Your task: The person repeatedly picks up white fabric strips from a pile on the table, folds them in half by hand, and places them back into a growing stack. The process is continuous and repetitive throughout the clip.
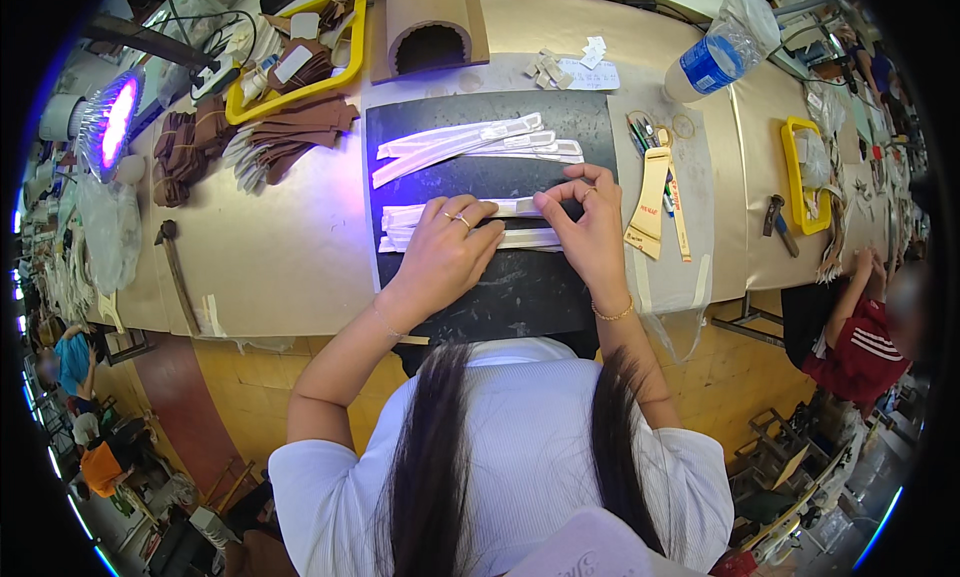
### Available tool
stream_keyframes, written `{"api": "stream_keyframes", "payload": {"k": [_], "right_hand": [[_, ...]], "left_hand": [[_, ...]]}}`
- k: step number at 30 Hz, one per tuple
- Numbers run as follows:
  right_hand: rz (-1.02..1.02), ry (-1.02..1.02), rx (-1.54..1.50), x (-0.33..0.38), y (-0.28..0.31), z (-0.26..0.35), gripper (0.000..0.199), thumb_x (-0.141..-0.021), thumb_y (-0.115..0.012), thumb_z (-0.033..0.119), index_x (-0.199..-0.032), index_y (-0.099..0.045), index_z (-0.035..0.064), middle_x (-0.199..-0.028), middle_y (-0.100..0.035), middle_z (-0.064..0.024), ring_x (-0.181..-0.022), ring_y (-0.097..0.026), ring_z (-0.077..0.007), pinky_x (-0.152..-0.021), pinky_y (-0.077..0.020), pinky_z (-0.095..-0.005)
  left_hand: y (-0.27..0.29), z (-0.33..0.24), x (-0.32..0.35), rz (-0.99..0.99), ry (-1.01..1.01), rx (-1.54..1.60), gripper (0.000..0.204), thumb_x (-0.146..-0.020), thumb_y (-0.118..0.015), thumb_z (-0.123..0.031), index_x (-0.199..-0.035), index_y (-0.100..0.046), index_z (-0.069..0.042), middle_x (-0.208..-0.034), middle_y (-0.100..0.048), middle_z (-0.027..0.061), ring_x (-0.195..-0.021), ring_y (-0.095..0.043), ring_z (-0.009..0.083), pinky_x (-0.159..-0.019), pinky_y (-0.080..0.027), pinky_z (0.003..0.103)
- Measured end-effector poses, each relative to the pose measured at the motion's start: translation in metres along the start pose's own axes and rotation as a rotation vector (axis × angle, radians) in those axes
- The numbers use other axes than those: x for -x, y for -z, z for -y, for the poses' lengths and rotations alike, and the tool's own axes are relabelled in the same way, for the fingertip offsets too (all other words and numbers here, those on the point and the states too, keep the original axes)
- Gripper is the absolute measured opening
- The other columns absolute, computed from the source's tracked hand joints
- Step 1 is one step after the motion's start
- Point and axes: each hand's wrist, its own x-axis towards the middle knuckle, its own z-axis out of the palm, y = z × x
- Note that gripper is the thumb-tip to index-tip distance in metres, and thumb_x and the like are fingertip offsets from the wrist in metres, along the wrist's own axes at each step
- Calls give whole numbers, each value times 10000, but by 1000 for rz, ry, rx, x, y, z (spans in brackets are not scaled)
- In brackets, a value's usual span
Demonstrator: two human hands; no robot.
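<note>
Two groups of long, flat white strips lie on a black mat in front of me. The nearer strips are partly covered by my left hand, whose bent fingers press one strip down near its middle. At that strip's right end, my right hand pinches it between thumb and forefinger, the other fingers curled above. Farther off, the second group of white strips is fanned out and untouched. My left palm hides part of the nearer strips, so their exact number cannot be made out.
A yellow basket with brown pieces stands at the far left, brown strips beside it. Also around me are a hammer, a lit lamp, a hollow brown block, a bottle, pens and yellow strips. Another person sits at right.
</note>
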Motion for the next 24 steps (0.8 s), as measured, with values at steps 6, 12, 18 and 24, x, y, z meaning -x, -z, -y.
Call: {"api": "stream_keyframes", "payload": {"k": [6, 12, 18, 24], "right_hand": [[35, -59, -1, 1, -12, -3, 148, -800, -810, 219, -818, -753, 83, -1191, -590, -56, -1130, -487, -269, -990, -364, -377], [53, -49, 68, 1, -15, -6, 143, -789, -807, 221, -807, -756, 89, -1177, -596, -48, -1115, -491, -268, -973, -360, -384], [59, -58, 19, 0, -16, -6, 151, -796, -791, 227, -791, -742, 84, -1179, -581, -63, -1142, -474, -282, -981, -320, -432], [47, -56, 17, 0, -18, -8, 146, -801, -789, 221, -796, -743, 82, -1163, -578, -65, -1141, -474, -285, -979, -324, -427]], "left_hand": [[-2, -2, 0, -5, -21, -34, 159, -846, -731, -127, -982, -708, -49, -1095, -660, 70, -1054, -600, 264, -908, -442, 430], [-2, -1, -2, -3, -27, -50, 178, -854, -726, -129, -1010, -691, -53, -1076, -658, 66, -1043, -601, 258, -906, -432, 433], [-5, -1, -5, -8, -11, -60, 218, -858, -722, -152, -1053, -678, -64, -1056, -651, 61, -1024, -596, 254, -911, -428, 440], [-7, 0, -6, 12, -35, -98, 276, -860, -717, -184, -1107, -678, -67, -1032, -623, 65, -1016, -575, 257, -913, -423, 445]]}}
